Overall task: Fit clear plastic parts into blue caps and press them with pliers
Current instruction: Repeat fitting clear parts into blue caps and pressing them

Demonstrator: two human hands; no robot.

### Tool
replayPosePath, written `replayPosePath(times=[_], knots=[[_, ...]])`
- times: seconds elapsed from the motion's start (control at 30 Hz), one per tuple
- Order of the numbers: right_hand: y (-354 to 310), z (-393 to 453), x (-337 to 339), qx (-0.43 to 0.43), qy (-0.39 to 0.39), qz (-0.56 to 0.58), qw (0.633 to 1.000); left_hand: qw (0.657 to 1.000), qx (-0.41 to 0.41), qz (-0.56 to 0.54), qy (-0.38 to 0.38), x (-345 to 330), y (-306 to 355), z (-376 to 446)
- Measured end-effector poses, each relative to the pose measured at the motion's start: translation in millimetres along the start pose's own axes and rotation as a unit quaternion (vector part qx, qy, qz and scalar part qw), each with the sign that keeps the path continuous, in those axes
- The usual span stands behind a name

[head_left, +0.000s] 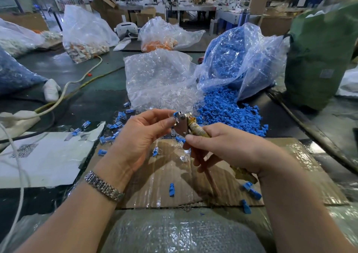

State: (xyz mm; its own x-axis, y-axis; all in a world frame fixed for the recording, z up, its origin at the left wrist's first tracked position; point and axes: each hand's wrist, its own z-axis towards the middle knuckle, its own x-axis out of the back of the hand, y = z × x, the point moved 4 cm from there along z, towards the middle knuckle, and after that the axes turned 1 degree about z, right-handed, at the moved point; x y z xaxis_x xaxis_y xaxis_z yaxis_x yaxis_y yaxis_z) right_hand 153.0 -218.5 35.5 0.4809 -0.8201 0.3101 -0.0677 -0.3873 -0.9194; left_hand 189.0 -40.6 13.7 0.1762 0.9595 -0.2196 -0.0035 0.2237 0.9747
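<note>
A small blue cap (176, 114) sits right at the metal nose of the pliers (183, 123), up in the air above the cardboard sheet (193, 183); your left hand (141, 136) pinches that cap between thumb and fingertips, with the other fingers loosely bent; whether a clear part is inside the cap is too small to tell. Your right hand (222, 148) grips the pliers by their wrapped handles, fingers curled tight around them; the nose looks closed on the cap, but the jaws are mostly hidden, so that is not sure. You wear a shiny metal watch band (103, 186) on your left wrist.

Just behind your hands lies a heap of loose blue caps (228, 113), spilling out of a big clear bag of blue caps (238, 59); right beside it, to the left, is a clear bag of clear plastic parts (160, 82). Finished blue-and-clear pieces (114, 125) lie scattered on the dark table (87, 101) near your left hand; a few single blue caps lie on the cardboard near your right arm.

Further left is a white paper sheet (44, 159) with a printed code, and a pale cable (77, 82) snakes across the table; far back sit bags of orange parts (158, 45); a green sack (319, 59) stands on the right.
</note>
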Motion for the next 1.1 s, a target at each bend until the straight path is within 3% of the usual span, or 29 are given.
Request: replayPosePath(times=[0.47,0.7,0.77,0.83,0.93,1.0,1.03,1.1], knots=[[4,8,-3,-0.009,0.048,-0.083,0.995,0.998,-0.022,0.049,0.019,2,-3,-1],[0,1,8,-0.015,0.042,-0.043,0.998,0.991,-0.06,0.108,0.056,16,6,0],[2,-2,20,-0.014,0.092,-0.076,0.993,0.969,-0.079,0.199,0.124,28,8,1],[4,-3,32,-0.016,0.166,-0.142,0.976,0.922,-0.082,0.321,0.2,39,10,0],[10,0,44,-0.055,0.242,-0.275,0.929,0.813,-0.059,0.512,0.27,49,15,-1],[17,5,46,-0.1,0.26,-0.339,0.899,0.743,-0.044,0.608,0.277,46,18,-2],[20,7,45,-0.116,0.263,-0.363,0.886,0.737,-0.054,0.619,0.266,42,18,-3],[24,10,44,-0.14,0.264,-0.392,0.87,0.775,-0.1,0.592,0.198,29,17,-3]])
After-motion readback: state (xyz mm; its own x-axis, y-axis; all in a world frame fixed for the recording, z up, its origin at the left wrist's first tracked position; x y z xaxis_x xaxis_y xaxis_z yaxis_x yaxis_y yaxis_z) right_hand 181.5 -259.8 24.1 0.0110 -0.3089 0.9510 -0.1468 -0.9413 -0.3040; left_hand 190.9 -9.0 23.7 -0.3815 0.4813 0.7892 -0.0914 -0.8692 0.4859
